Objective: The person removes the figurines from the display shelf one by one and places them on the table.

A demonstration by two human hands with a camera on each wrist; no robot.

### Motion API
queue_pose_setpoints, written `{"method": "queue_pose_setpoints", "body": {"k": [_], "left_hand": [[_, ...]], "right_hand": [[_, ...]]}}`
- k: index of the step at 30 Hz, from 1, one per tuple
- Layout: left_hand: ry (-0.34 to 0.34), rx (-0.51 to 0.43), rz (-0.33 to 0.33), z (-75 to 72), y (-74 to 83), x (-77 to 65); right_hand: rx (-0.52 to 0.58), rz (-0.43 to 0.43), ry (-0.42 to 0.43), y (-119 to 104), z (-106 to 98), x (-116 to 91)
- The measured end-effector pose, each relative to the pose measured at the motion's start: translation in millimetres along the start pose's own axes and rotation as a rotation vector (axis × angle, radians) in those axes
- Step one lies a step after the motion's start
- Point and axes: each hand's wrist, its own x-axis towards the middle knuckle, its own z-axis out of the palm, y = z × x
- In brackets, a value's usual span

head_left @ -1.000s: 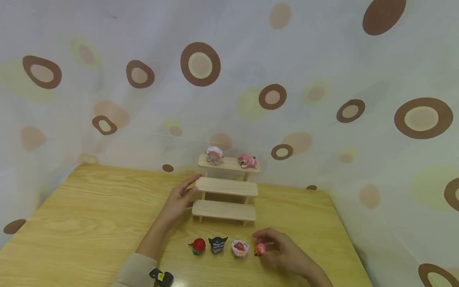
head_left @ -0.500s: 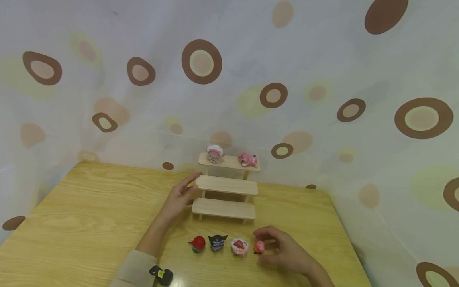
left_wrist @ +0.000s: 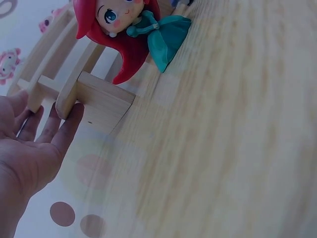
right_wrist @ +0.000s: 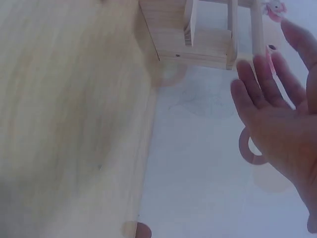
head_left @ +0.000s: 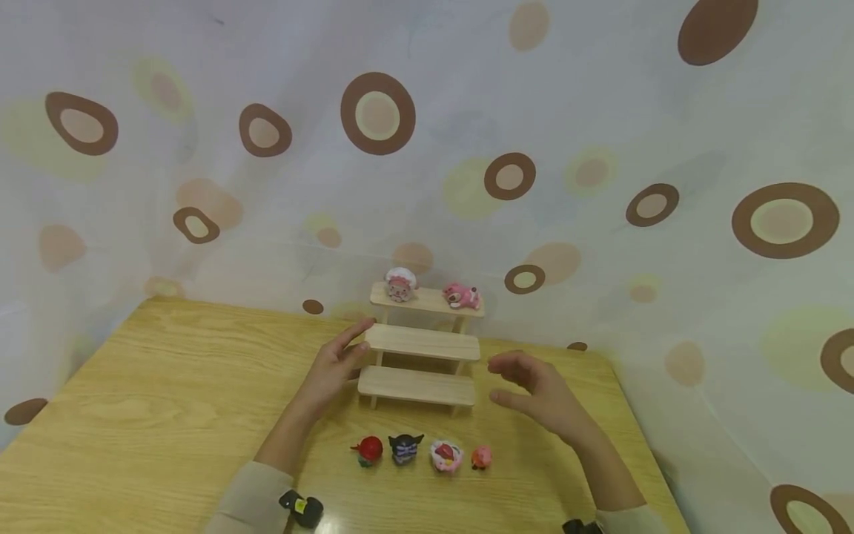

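A three-tier wooden display stand point(head_left: 416, 386) stands near the table's back. My left hand point(head_left: 330, 371) rests its fingers against the stand's left end; in the left wrist view those fingers point(left_wrist: 67, 131) lie extended along the plank ends. To the right of the stand, my right hand point(head_left: 543, 393) is raised with nothing in it, thumb and fingers apart. A row in front of the stand holds a red-haired figurine point(left_wrist: 124, 25) in a green dress, a black-eared figurine point(head_left: 404, 449), a white-and-pink figurine point(head_left: 446, 456) and a small pink figurine point(head_left: 482, 457).
On the top tier sit a white-capped pink figurine point(head_left: 400, 285) at left and a lying pink bear figurine point(head_left: 462, 296) at right. Behind the wooden table point(head_left: 167, 400) hangs a pale sheet point(head_left: 427, 215) with brown oval prints.
The right hand has left the small pink figurine and moved up and back, to beside the stand's right end. That figurine stays on the table. The left hand keeps its place.
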Motion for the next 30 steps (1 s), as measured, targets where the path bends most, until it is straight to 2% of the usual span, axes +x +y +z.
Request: {"method": "queue_pose_setpoints", "body": {"k": [6,10,13,19,30], "left_hand": [[0.002,-0.008,-0.01,6.7,-3.5,-2.3],[0.016,-0.001,-0.007,11.7,-4.4,-1.7],[0.031,0.009,-0.005,12.8,-2.5,-1.0],[0.054,0.041,-0.01,9.5,2.5,-0.5],[0.028,0.033,-0.004,4.3,4.3,-3.9]], "right_hand": [[-0.003,-0.003,0.204,-4.1,-10.1,35.6],[0.0,-0.02,0.288,-10.6,-16.4,57.3],[0.017,-0.032,0.288,-16.6,-17.5,74.0],[0.022,-0.068,0.227,-22.5,-10.6,102.4],[0.004,-0.07,0.189,-16.1,3.9,126.5]]}}
